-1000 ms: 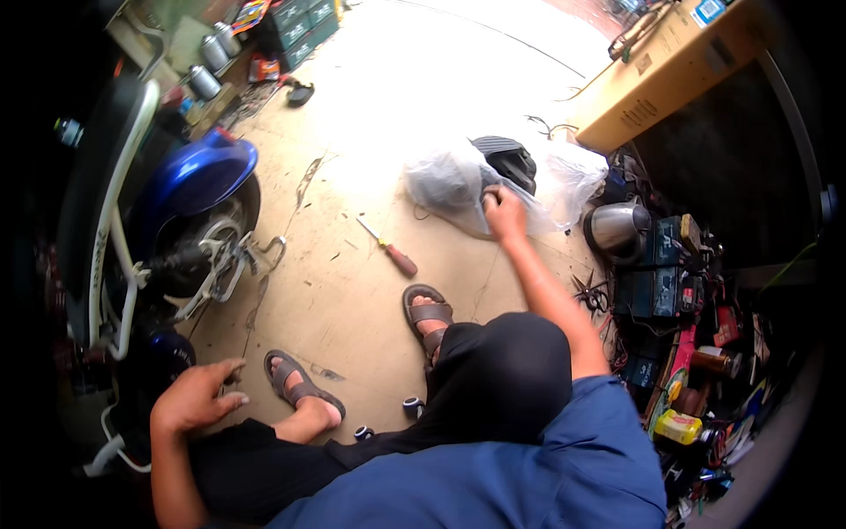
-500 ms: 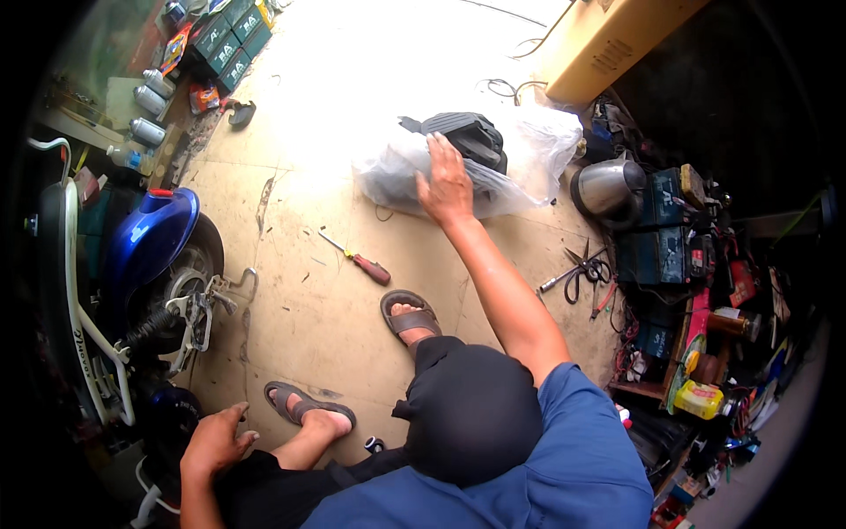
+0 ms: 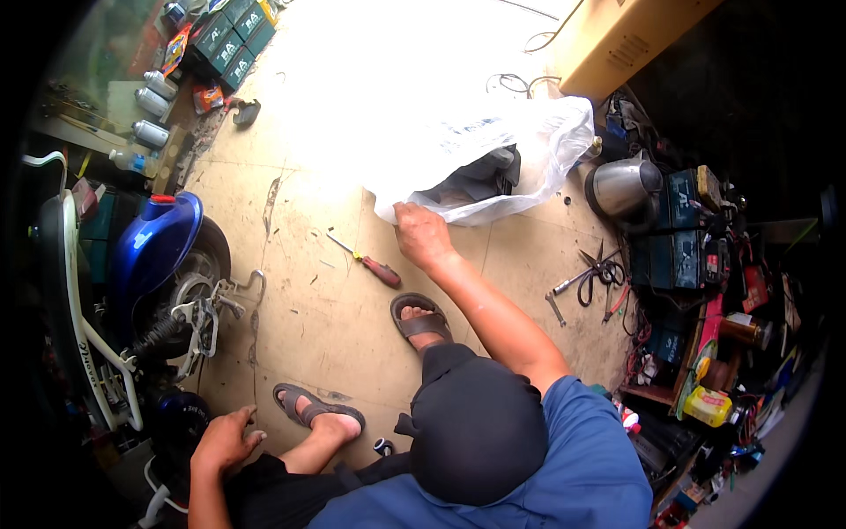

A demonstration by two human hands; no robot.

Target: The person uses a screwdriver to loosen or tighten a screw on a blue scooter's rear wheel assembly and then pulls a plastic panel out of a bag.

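My right hand [image 3: 421,234] pinches the near left edge of a white plastic bag [image 3: 520,201] on the floor. The mouth of the bag gapes, and a black plastic part [image 3: 480,179] shows inside, partly covered by the film. My left hand [image 3: 227,438] hangs over my knee at the lower left, thumb and fingers apart, holding nothing. Between my right hand and the motorbike lies a screwdriver [image 3: 379,270] with a dark red handle.
At left stands a blue motorbike [image 3: 159,234]. Scissors [image 3: 599,271], a wrench [image 3: 555,309] and red-handled pliers [image 3: 617,304] lie at right near a steel kettle [image 3: 624,187] and batteries [image 3: 665,256]. Green boxes [image 3: 231,44] and spray cans [image 3: 152,101] line the far left.
My right hand has come off the black part and moved nearer and left to the bag's edge. The bag now stands wider and covers more of the part. My left hand stays put.
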